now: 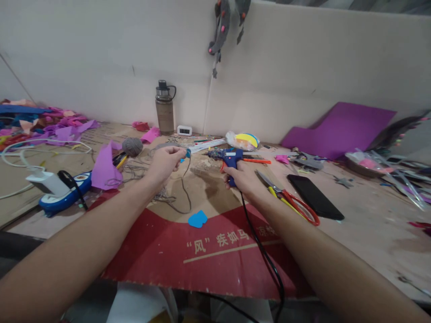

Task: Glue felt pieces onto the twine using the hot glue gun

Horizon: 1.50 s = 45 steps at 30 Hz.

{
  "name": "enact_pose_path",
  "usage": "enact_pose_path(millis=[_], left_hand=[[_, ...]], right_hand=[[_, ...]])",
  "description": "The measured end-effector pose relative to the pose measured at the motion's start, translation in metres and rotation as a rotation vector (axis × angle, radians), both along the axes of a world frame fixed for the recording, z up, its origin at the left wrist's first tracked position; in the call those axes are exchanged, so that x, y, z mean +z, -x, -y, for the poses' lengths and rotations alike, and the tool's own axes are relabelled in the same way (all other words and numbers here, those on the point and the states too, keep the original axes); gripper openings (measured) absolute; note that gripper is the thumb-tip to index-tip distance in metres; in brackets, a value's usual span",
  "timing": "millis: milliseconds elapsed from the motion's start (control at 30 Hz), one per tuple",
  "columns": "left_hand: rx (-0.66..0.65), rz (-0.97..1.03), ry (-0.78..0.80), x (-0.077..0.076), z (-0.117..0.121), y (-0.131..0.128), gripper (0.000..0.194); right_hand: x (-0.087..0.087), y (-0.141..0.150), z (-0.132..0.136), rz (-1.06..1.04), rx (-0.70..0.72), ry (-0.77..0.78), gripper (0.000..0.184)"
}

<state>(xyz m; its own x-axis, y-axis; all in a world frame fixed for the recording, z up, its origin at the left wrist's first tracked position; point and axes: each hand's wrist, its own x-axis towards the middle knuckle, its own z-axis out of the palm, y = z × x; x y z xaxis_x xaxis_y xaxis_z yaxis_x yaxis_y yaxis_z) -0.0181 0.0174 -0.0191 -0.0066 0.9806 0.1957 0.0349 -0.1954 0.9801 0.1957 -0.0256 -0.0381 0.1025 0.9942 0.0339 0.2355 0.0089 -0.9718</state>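
Note:
My right hand (243, 178) is closed round the grip of a blue hot glue gun (229, 158), its nozzle pointing left and its black cord (266, 260) trailing toward me. My left hand (164, 162) pinches a small blue felt piece (187, 154) with a grey string hanging from it, held just left of the nozzle. A blue felt heart (197, 219) lies on the red and brown cardboard (215, 260) below both hands.
Red-handled scissors (292, 202) and a black phone (314, 196) lie right of the gun. A grey yarn ball (132, 146), purple felt scraps (104, 168), a bottle (164, 107), a white clock (184, 130), a white charger (47, 181) and a purple sheet (340, 130) surround the work area.

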Motion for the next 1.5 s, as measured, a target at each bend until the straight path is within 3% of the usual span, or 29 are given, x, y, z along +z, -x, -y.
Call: enact_pose_path(millis=[167, 267, 333, 367, 467, 533, 700, 833, 900, 1067, 1167, 1500], left_hand=[[0.04, -0.185, -0.107, 0.0, 0.004, -0.003, 0.02], [0.086, -0.322, -0.23, 0.005, 0.011, -0.005, 0.019], [0.111, -0.402, -0.312, 0.01, 0.016, -0.006, 0.017], [0.12, -0.433, -0.342, 0.011, 0.018, -0.007, 0.016], [0.145, -0.5, -0.422, 0.015, 0.024, -0.008, 0.012], [0.166, -0.54, -0.471, 0.015, 0.026, -0.008, 0.01], [0.167, -0.582, -0.498, 0.016, 0.03, -0.007, 0.012], [0.163, -0.551, -0.471, 0.018, 0.03, -0.006, 0.012], [0.151, -0.507, -0.434, 0.019, 0.03, -0.006, 0.011], [0.019, -0.326, -0.229, 0.02, 0.029, -0.01, 0.015], [-0.049, -0.273, -0.151, 0.018, 0.028, -0.012, 0.016], [-0.139, -0.244, -0.135, 0.015, 0.026, -0.012, 0.018]], right_hand=[[-0.002, -0.018, -0.017, 0.313, -0.032, 0.238, 0.012], [0.01, -0.026, -0.01, 0.642, -0.125, 0.115, 0.024], [0.019, -0.027, -0.002, 0.898, -0.204, -0.058, 0.03], [0.023, -0.025, 0.002, 0.923, -0.22, -0.148, 0.03], [0.03, -0.005, 0.01, 0.611, -0.149, -0.435, 0.013], [0.028, 0.016, 0.011, 0.307, -0.012, -0.484, 0.019], [0.022, 0.06, 0.006, -0.326, 0.265, -0.21, 0.047], [0.02, 0.071, 0.005, -0.449, 0.237, -0.115, 0.048], [0.018, 0.069, 0.005, -0.342, 0.201, -0.183, 0.041], [0.017, 0.055, 0.006, 0.19, 0.041, -0.572, 0.014], [0.022, 0.049, 0.008, 0.417, -0.011, -0.717, 0.003], [0.03, 0.046, 0.011, 0.665, -0.048, -0.735, 0.013]])
